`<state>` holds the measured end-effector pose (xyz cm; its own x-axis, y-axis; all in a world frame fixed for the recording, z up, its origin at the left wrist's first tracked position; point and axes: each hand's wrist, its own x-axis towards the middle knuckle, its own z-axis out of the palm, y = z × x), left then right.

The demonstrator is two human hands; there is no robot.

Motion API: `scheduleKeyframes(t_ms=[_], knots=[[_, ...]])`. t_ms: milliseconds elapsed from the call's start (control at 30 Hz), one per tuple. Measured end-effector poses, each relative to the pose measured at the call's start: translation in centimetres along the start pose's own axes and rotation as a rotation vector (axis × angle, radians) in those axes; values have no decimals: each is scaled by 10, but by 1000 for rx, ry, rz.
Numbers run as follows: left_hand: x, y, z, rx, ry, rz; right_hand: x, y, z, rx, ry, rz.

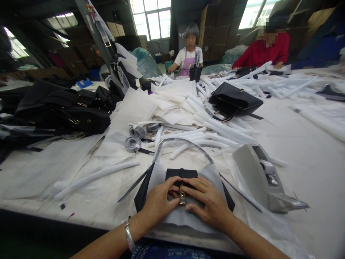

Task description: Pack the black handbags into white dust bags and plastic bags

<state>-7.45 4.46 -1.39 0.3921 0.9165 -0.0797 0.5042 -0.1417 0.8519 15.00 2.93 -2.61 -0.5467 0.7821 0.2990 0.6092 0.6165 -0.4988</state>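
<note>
A black handbag (181, 174) lies flat at the table's near edge, partly covered by a grey-white sheet of wrapping fabric (161, 172). Its wrapped handle (185, 143) arcs away from me. My left hand (159, 201) and my right hand (208, 201) rest side by side on the bag's front. Their fingertips pinch at the gold clasp (182, 196) and the black flap around it. A silver bracelet circles my left wrist.
A grey tape dispenser (262, 178) stands right of the bag. White foam tubes (215, 131), white sheets and tape rolls (133, 143) cover the middle. Black handbags (64, 111) pile at left; another bag (234, 102) lies further back. Two people work at the far end.
</note>
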Motion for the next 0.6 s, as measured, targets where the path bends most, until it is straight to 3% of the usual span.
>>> scheduleKeyframes(t_ms=[233, 433, 600], knots=[[-11, -1, -9, -30, 11, 147, 4, -3, 3, 26, 29, 90], [-15, -3, -9, 123, 8, 360, 8, -11, 4, -31, 19, 98], [-26, -10, -2, 393, 1, 556, 9, -12, 5, -35, -28, 140]])
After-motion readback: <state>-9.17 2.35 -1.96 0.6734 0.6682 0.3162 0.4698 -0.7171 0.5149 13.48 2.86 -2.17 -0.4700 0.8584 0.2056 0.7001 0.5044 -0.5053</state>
